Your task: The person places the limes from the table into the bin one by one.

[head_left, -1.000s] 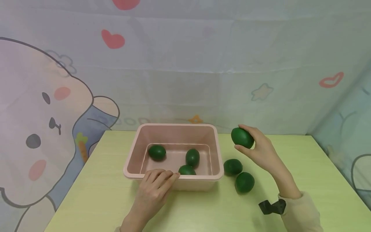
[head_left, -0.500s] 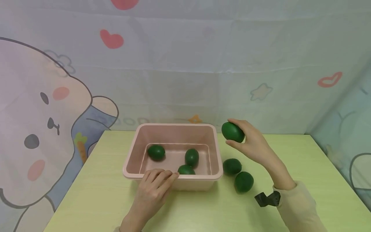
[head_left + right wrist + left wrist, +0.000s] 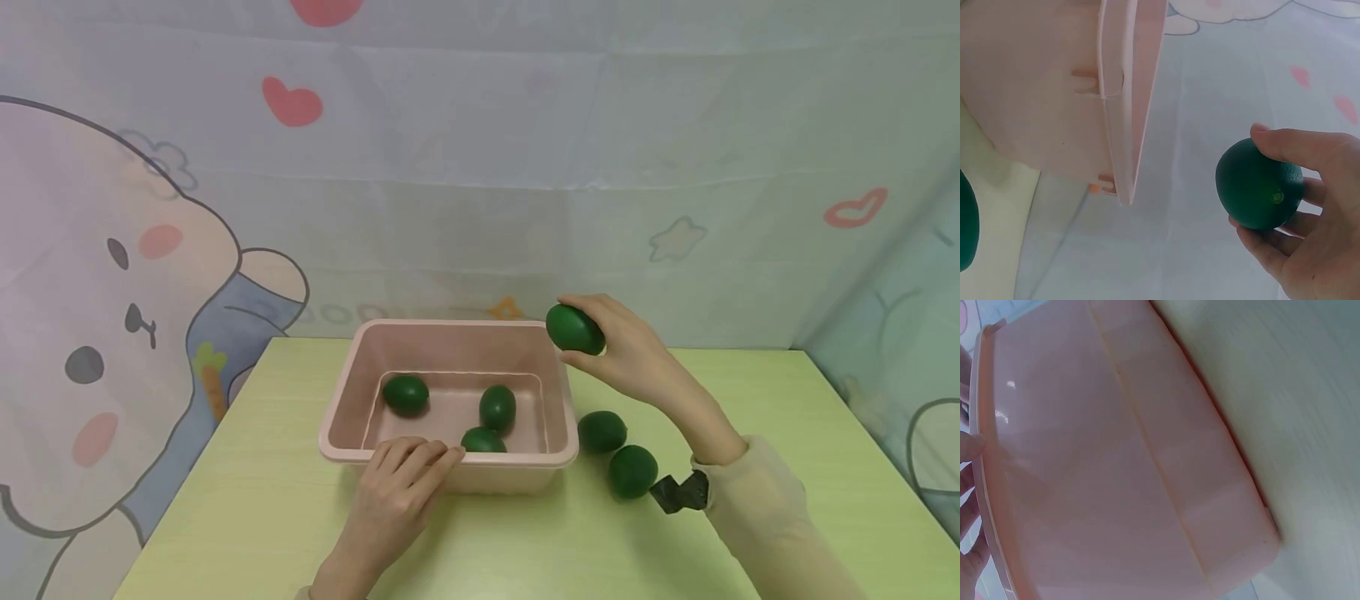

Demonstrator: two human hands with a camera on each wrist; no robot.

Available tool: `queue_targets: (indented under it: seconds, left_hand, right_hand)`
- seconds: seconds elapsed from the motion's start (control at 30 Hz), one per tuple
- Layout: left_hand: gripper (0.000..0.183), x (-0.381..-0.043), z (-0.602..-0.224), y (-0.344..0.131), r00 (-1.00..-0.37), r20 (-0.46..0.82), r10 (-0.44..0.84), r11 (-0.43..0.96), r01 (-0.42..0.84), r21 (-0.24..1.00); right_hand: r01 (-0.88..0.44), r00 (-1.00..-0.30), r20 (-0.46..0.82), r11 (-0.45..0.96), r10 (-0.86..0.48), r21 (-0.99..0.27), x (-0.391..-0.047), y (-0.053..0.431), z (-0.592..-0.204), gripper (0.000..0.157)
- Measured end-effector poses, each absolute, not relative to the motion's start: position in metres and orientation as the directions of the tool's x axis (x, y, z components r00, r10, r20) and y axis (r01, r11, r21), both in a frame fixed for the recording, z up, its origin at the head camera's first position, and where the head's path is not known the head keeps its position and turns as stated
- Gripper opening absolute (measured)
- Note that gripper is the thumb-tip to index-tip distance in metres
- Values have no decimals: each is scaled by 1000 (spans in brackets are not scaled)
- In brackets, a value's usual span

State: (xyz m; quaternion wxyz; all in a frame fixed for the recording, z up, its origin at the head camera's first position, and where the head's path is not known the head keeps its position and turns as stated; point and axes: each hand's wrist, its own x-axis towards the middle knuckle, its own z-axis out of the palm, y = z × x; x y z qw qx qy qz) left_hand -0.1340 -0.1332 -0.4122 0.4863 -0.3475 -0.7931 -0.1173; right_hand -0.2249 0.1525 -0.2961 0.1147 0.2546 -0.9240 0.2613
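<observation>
My right hand (image 3: 626, 350) holds a smooth, dark green oval fruit (image 3: 573, 328), avocado-like, between thumb and fingers. It hangs above the right rear corner of a pink plastic bin (image 3: 465, 477). A pale stem mark shows on this fruit (image 3: 1260, 184) in the right wrist view. My left hand (image 3: 397, 496) grips the front rim of the bin, fingers curled over it; in the left wrist view the thumb (image 3: 969, 447) lies on the rim. Three similar fruits lie inside, one at left (image 3: 406, 394), one at right (image 3: 497, 408), and one partly hidden by the front wall (image 3: 483, 440).
Two more green fruits, a rear one (image 3: 602, 432) and a front one (image 3: 633, 471), lie on the pale yellow-green table (image 3: 780, 433) right of the bin. A printed cloth backdrop (image 3: 480, 233) hangs behind the table. A small black piece (image 3: 679, 492) is at the right sleeve.
My right hand has carried its fruit leftward and slightly up, from right of the bin to above its right rear corner. The left hand and the other fruits stay put.
</observation>
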Motion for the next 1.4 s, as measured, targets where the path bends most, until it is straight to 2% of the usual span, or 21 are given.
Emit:
queue_targets:
  seconds: [0.67,1.4]
  left_hand:
    - [28,-133,-409,-132,-283,857,432,724,675,-142]
    - [28,-133,-408,-132,-275,862,426,726,672,-144]
  right_hand:
    - [-636,-771,258,705,-582,-314,-240,105,-279,62]
    - [-749,-662,122,657,-739,-85,-258,53,-288,61]
